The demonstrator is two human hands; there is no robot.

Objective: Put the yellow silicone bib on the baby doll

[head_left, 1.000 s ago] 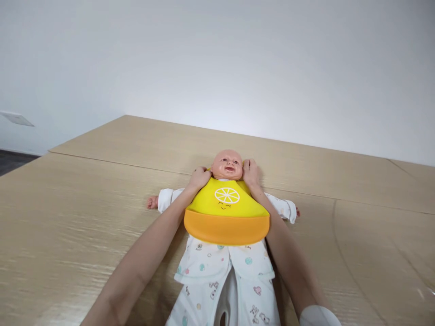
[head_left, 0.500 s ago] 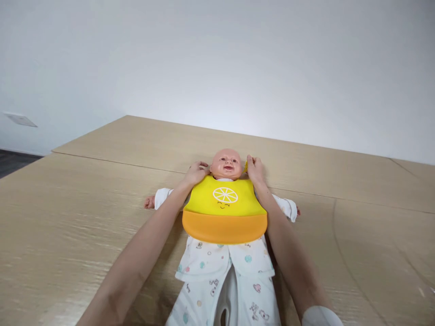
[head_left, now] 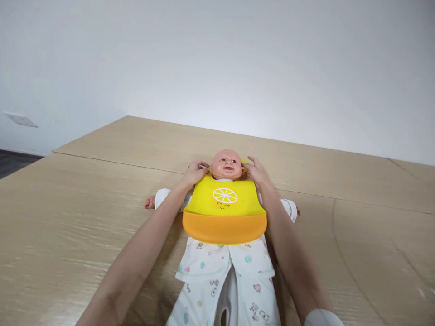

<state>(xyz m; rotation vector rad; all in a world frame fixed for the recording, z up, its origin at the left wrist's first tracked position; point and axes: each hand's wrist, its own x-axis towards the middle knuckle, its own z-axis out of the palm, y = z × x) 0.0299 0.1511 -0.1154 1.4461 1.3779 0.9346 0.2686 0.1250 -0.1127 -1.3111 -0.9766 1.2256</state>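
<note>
A baby doll [head_left: 227, 165] in white printed clothes lies on its back, head towards the wall. Over its chest lies a yellow bib [head_left: 204, 194] with a lemon-slice print and an orange pocket along the bottom. My left hand [head_left: 196, 173] is closed at the bib's neck edge, left of the doll's head; its fingertips are partly hidden. On the other side, my right hand [head_left: 257, 174] holds the yellow neck strap close to the doll's ear, one finger raised away from the rest. Part of the strap disappears behind the head.
A wooden table [head_left: 102, 203] with a seam across it carries the doll. Beyond its far edge rises a pale wall [head_left: 217, 68], with a white plate [head_left: 21, 120] low on the left. The doll's arms stretch out to both sides, under my forearms.
My right hand has moved slightly inward, bringing the strap closer against and behind the doll's head, and one finger has lifted. The left hand has stayed nearly still.
</note>
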